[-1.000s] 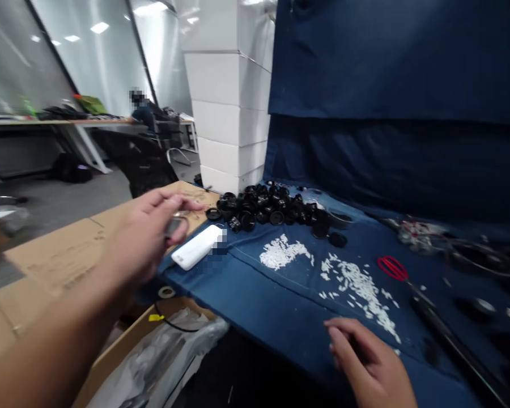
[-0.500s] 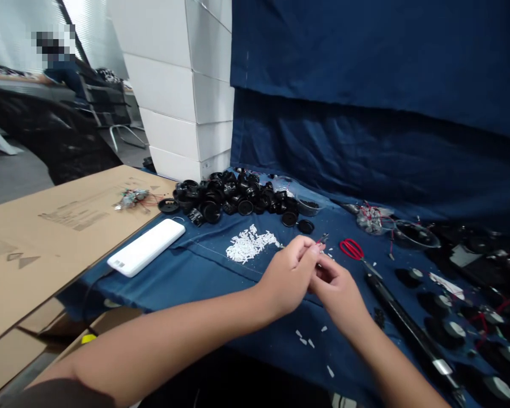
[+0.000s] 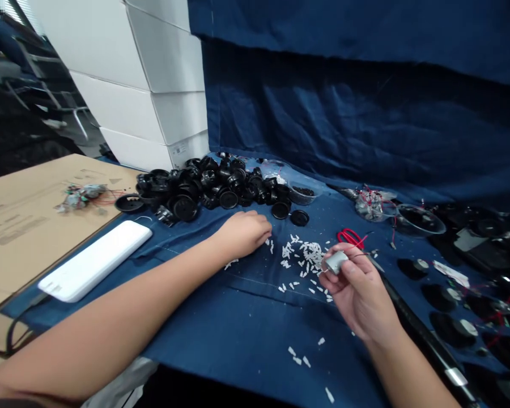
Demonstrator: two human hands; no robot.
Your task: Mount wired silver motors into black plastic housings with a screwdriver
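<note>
My right hand is shut on a small silver electric motor, held between thumb and fingers above the blue cloth. Thin dark wires seem to leave the motor. My left hand rests palm down on the cloth, its fingers curled and their tips hidden. Just right of it lies a scatter of small white plastic pieces. Red-handled scissors lie just beyond the motor. A heap of black round plastic parts sits beyond my left hand.
A white power bank lies left on the cloth, beside a cardboard sheet holding wired parts. Clear dishes and a black rod stand nearby. White boxes and a hanging blue cloth rise behind.
My hands have come apart: the left has moved left onto the cloth, and the right now shows the silver motor. The view has also swung right.
</note>
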